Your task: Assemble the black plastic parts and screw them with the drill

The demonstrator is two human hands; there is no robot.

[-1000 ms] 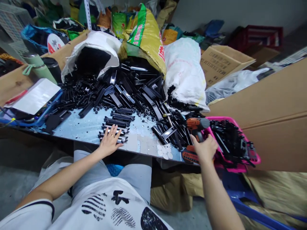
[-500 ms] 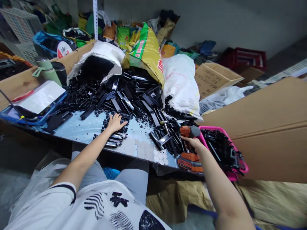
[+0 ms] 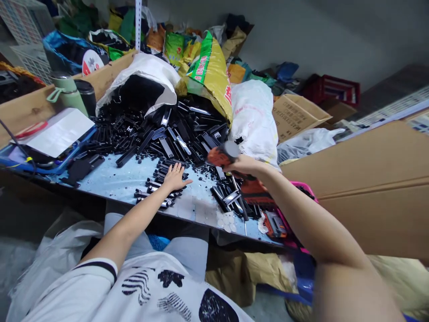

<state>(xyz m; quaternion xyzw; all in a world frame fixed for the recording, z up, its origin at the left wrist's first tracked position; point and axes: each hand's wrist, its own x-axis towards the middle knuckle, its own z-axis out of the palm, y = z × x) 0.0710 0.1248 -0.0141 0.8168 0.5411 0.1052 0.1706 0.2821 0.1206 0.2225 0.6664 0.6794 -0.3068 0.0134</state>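
My left hand [image 3: 175, 177] lies flat with its fingers apart on a row of black plastic parts with metal strips [image 3: 154, 192] on the table. My right hand [image 3: 244, 166] is wrapped round the handle of an orange cordless drill [image 3: 219, 155], held above the table and blurred by motion. The drill's head points left, toward my left hand; its bit cannot be made out. Below the drill, more black parts [image 3: 228, 197] lie in a stack, with several white round discs [image 3: 227, 221] in front of them.
A large heap of black parts [image 3: 134, 134] spills from a white sack [image 3: 150, 71] and a yellow sack [image 3: 214, 80]. A blue tray [image 3: 67, 163] and green flask [image 3: 69, 91] stand left. An orange-black object [image 3: 275, 223] sits by the pink basket [image 3: 306, 188]. Cardboard [image 3: 372, 188] walls the right.
My right hand has lifted the drill off the table's right side and brought it left toward the parts. My left hand stays on the row of parts.
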